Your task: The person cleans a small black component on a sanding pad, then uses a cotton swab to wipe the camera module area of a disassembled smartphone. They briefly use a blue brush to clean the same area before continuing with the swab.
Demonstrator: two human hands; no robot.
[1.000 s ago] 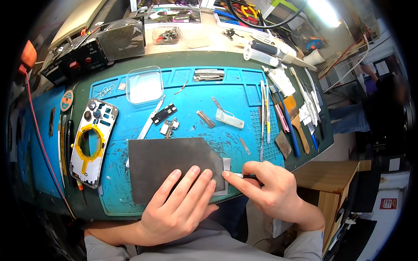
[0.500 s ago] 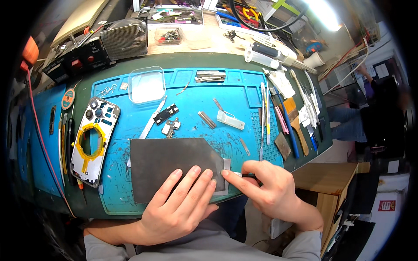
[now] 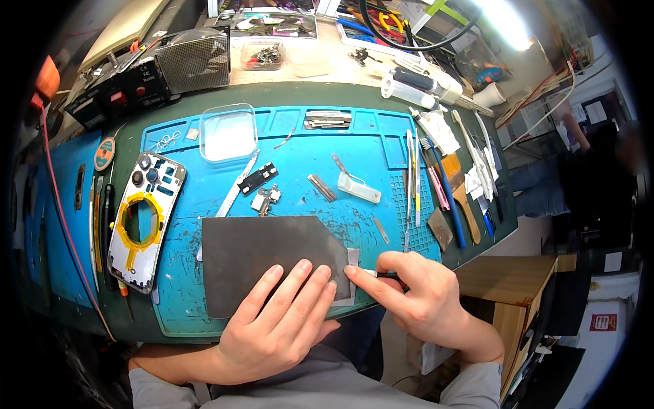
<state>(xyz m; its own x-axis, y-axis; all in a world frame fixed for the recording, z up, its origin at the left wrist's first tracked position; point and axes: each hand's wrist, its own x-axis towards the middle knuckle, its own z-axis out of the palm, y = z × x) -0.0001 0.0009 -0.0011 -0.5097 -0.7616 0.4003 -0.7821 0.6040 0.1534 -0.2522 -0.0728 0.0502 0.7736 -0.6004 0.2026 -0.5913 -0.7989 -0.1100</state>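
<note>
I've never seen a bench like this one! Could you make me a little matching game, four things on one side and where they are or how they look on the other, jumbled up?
Things:
1. left hand
2. right hand
3. phone-shaped frame
4. clear box

Places and looks:
A. holding a slim tool
B. see-through, on the upper left of the blue mat
C. laid with fingers spread on the dark sheet
D. bearing a yellow ring

Right pairs: 1-C, 2-A, 3-D, 4-B
</note>
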